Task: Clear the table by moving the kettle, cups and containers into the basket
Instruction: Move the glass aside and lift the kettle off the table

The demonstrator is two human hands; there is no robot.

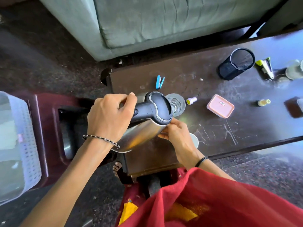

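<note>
Home living room, grey sofa [147, 22], scratched coffee table [213, 128]

I am standing over a dark speckled floor [41, 54], with a grey-green sofa [164, 22] sitting just beyond the far edge of the scratched dark brown counter [246, 128]. A maroon plastic stool [49, 128] is standing off its left end, and bluish daylight is glaring along its right end.

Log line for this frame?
kettle: tilted | left hand: grips handle | right hand: holds body | basket: at left, kettle not in
</note>
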